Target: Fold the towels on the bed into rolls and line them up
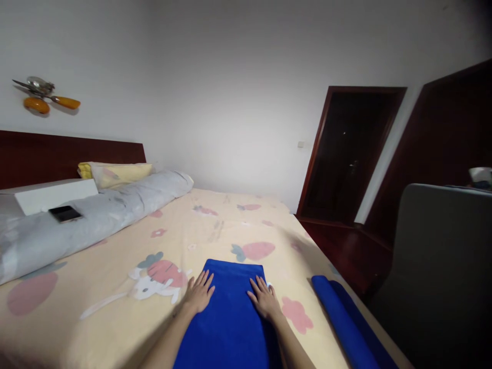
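Note:
A flat piece of blue cloth [232, 318] lies on the bed, its far edge straight and its near end running out of the bottom of the view. My left hand [199, 292] rests with fingers spread on the cloth's left edge. On the opposite edge lies my right hand [265, 297], palm down, fingers apart and pointing forward. Neither hand grips the fabric. To the right, near the bed's side, is another blue cloth [342, 318], rolled or folded into a long narrow shape.
The bed sheet [126, 256] has carrot and rabbit prints. At the left lie a rolled grey quilt [126, 205], a phone [65, 213], a white box [57, 196] and a yellow pillow [123, 174]. A dark chair back [438, 266] stands at the right, before a door [349, 154].

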The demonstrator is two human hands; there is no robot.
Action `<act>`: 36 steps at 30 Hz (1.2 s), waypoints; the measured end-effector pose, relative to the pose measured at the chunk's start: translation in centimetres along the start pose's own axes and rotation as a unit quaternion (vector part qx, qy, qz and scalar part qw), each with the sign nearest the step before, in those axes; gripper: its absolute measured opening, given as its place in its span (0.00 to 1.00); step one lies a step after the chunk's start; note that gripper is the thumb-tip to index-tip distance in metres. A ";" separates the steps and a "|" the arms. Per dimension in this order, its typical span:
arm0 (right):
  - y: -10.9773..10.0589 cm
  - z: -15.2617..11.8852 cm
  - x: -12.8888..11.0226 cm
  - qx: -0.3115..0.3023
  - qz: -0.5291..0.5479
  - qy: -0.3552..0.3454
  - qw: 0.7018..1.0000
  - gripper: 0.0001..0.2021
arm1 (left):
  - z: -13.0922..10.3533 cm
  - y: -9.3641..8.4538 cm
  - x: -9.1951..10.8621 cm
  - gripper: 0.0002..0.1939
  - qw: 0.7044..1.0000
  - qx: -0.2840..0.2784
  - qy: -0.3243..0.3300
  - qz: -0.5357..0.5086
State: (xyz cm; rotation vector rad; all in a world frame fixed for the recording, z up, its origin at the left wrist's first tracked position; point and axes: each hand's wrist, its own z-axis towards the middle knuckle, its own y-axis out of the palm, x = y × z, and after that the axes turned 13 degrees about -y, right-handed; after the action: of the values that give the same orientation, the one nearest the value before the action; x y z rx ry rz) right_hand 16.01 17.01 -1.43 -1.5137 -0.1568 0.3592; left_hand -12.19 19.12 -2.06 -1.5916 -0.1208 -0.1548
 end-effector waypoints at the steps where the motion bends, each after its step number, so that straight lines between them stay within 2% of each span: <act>1: 0.0 0.2 0.3 -0.001 -0.001 0.005 1.000 0.32 | 0.6 0.0 -0.1 0.31 1.000 -0.002 -0.003 -0.002; 7: 0.1 1.6 1.9 0.008 -0.005 0.025 1.000 0.32 | 3.6 -0.2 -1.0 0.30 1.000 -0.011 -0.014 -0.021; 14: 0.7 2.9 2.8 0.040 -0.002 0.063 0.997 0.32 | 5.5 0.3 -1.6 0.29 0.998 -0.012 -0.022 -0.060; 23: 1.1 2.6 3.3 0.067 -0.005 0.043 0.997 0.31 | 5.4 1.2 -1.6 0.29 0.996 0.013 -0.052 -0.071; 30: 0.7 2.6 3.4 0.075 -0.018 0.032 0.996 0.30 | 4.7 0.5 -1.6 0.28 0.997 0.032 -0.034 -0.062; 36: 0.2 3.5 3.4 0.082 -0.028 0.032 0.996 0.29 | 5.1 0.1 -1.2 0.29 0.996 0.048 -0.041 -0.062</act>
State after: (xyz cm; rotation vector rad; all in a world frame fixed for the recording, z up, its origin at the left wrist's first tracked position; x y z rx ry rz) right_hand 18.03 21.46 -1.83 -1.3542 -0.1164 0.2722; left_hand -13.23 24.20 -2.43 -1.4962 -0.2876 -0.1771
